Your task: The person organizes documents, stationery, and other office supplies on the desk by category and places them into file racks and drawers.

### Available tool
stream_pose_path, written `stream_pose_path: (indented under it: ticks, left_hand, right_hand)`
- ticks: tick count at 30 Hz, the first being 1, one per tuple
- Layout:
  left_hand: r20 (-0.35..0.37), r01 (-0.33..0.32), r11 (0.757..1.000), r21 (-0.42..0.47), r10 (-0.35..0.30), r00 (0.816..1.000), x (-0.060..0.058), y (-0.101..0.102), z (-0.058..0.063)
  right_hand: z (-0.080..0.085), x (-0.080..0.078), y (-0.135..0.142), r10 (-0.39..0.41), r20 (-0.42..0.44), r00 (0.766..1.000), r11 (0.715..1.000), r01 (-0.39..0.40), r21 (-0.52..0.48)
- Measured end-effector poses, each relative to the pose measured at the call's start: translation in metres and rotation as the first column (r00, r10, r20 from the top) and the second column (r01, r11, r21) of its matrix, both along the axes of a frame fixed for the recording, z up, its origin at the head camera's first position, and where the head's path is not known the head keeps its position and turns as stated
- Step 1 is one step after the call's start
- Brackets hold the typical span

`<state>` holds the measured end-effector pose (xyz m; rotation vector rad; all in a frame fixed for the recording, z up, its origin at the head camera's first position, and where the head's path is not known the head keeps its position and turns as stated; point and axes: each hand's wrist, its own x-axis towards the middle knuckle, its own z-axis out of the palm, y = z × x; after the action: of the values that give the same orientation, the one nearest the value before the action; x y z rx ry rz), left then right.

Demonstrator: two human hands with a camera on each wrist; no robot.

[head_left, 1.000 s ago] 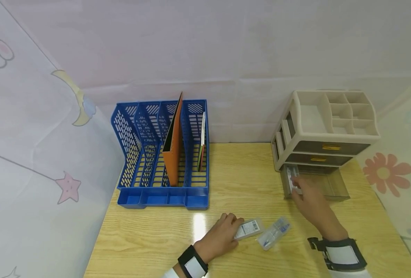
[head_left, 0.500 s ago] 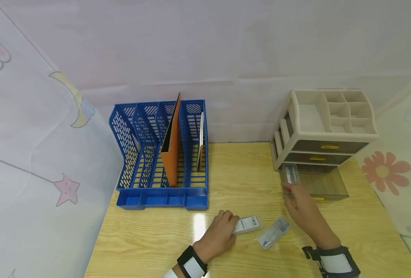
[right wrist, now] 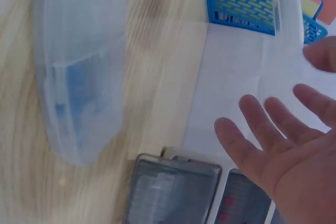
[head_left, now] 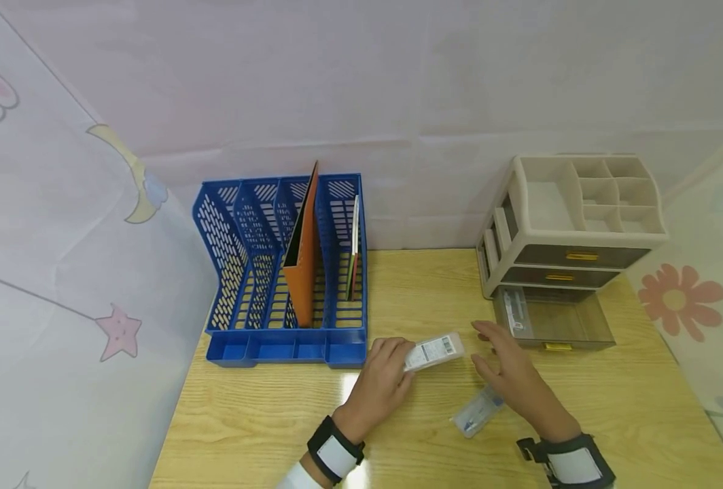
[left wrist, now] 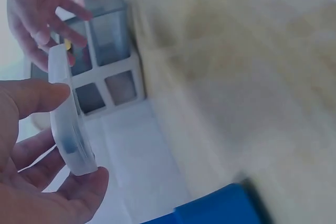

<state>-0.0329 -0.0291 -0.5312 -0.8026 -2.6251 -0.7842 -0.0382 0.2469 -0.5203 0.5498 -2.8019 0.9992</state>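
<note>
My left hand (head_left: 378, 382) pinches a clear plastic case (head_left: 436, 351) with a white printed label and barcode, thumb on one side and fingers on the other; in the left wrist view the case (left wrist: 71, 124) is held up on edge. My right hand (head_left: 514, 373) has its fingers spread, close to the far end of that case and holding nothing. Below it a second clear case (head_left: 478, 411) with blue items inside lies on the table, partly covered by the right hand. The pulled-out bottom drawer (head_left: 575, 322) has a clear case (head_left: 517, 311) along its left side.
The drawer belongs to a cream desk organizer (head_left: 588, 238) with a compartmented top at the back right. At the back left stands a blue file rack (head_left: 276, 348) holding an orange folder (head_left: 303, 278) and thin booklets (head_left: 353, 251). A wall sheet hangs behind.
My left hand has lifted the labelled case from the table, moving it slightly away from me. My right hand has left the drawer and come left toward that case.
</note>
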Motion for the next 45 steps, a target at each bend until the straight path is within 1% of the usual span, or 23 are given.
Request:
stream_pose_path:
  ticks: [2, 4, 7, 9, 11, 14, 16, 19, 22, 25, 28, 29, 30, 32, 34, 36, 37, 41, 43, 45]
  left_hand:
    - [0.007, 0.000, 1.000, 0.026, 0.000, 1.000, -0.003, 0.000, 0.005]
    - [0.021, 0.000, 0.999, 0.043, 0.000, 1.000, -0.004, 0.000, 0.008]
    - [0.037, 0.002, 0.999, 0.052, -0.004, 0.999, -0.005, 0.004, 0.013]
    - [0.039, 0.008, 0.999, 0.051, -0.010, 0.999, -0.005, 0.007, 0.015]
    - [0.045, 0.021, 0.998, 0.056, -0.023, 0.999, -0.004, 0.011, 0.019]
    - [0.057, 0.045, 0.996, 0.080, -0.050, 0.997, -0.004, 0.014, 0.022]
    - [0.074, 0.058, 0.992, 0.111, -0.067, 0.995, -0.004, 0.016, 0.025]
    - [0.084, 0.074, 0.985, 0.157, -0.088, 0.993, -0.006, 0.017, 0.026]
    - [0.100, 0.087, 0.975, 0.204, -0.109, 0.989, -0.009, 0.017, 0.027]
    - [0.111, 0.092, 0.969, 0.227, -0.119, 0.987, -0.011, 0.017, 0.028]
    - [0.121, 0.088, 0.965, 0.249, -0.121, 0.985, -0.012, 0.016, 0.027]
    - [0.129, 0.082, 0.963, 0.258, -0.119, 0.984, -0.012, 0.016, 0.028]
    - [0.135, 0.079, 0.960, 0.269, -0.119, 0.984, -0.012, 0.015, 0.028]
    - [0.148, 0.069, 0.955, 0.288, -0.116, 0.982, -0.013, 0.014, 0.028]
    - [0.157, 0.057, 0.953, 0.297, -0.108, 0.982, -0.013, 0.013, 0.028]
    - [0.161, 0.045, 0.954, 0.297, -0.097, 0.982, -0.013, 0.011, 0.028]
    - [0.162, 0.040, 0.954, 0.297, -0.091, 0.982, -0.013, 0.009, 0.028]
    - [0.169, 0.018, 0.953, 0.304, -0.073, 0.983, -0.012, 0.005, 0.029]
    - [0.166, 0.011, 0.953, 0.303, -0.064, 0.984, -0.011, 0.003, 0.029]
    - [0.166, 0.003, 0.957, 0.292, -0.054, 0.985, -0.011, 0.001, 0.028]
  right_hand:
    - [0.002, -0.001, -0.003, 0.007, -0.040, 0.999, 0.999, -0.006, 0.033]
    - [0.005, -0.001, -0.006, 0.019, -0.107, 0.994, 0.997, -0.012, 0.073]
    - [0.008, -0.002, -0.009, 0.051, -0.195, 0.979, 0.993, -0.028, 0.117]
    - [0.009, -0.002, -0.009, 0.082, -0.237, 0.968, 0.990, -0.051, 0.135]
    - [0.010, -0.003, -0.010, 0.127, -0.262, 0.957, 0.985, -0.089, 0.150]
    - [0.012, -0.004, -0.013, 0.193, -0.305, 0.933, 0.972, -0.139, 0.190]
    - [0.014, -0.005, -0.015, 0.220, -0.333, 0.917, 0.964, -0.151, 0.220]
    - [0.015, -0.004, -0.016, 0.225, -0.374, 0.900, 0.956, -0.129, 0.265]
    - [0.015, -0.004, -0.017, 0.227, -0.427, 0.875, 0.953, -0.109, 0.282]
    - [0.015, -0.005, -0.018, 0.244, -0.486, 0.839, 0.953, -0.117, 0.278]
    - [0.014, -0.005, -0.019, 0.254, -0.535, 0.806, 0.959, -0.136, 0.251]
    - [0.014, -0.005, -0.018, 0.253, -0.547, 0.798, 0.961, -0.142, 0.237]
    - [0.013, -0.005, -0.018, 0.249, -0.552, 0.796, 0.963, -0.146, 0.225]
    - [0.012, -0.003, -0.017, 0.230, -0.556, 0.799, 0.970, -0.145, 0.194]
    - [0.009, -0.002, -0.014, 0.206, -0.540, 0.816, 0.977, -0.138, 0.164]
    - [0.007, 0.001, -0.011, 0.176, -0.502, 0.847, 0.983, -0.124, 0.135]
    - [0.006, 0.002, -0.009, 0.158, -0.474, 0.866, 0.986, -0.113, 0.121]
    - [0.006, 0.007, -0.002, 0.077, -0.338, 0.938, 0.995, -0.052, 0.080]
    - [0.008, 0.008, 0.001, 0.014, -0.266, 0.964, 0.999, -0.002, 0.043]
    - [0.009, 0.009, 0.003, -0.052, -0.199, 0.979, 0.999, 0.048, -0.022]
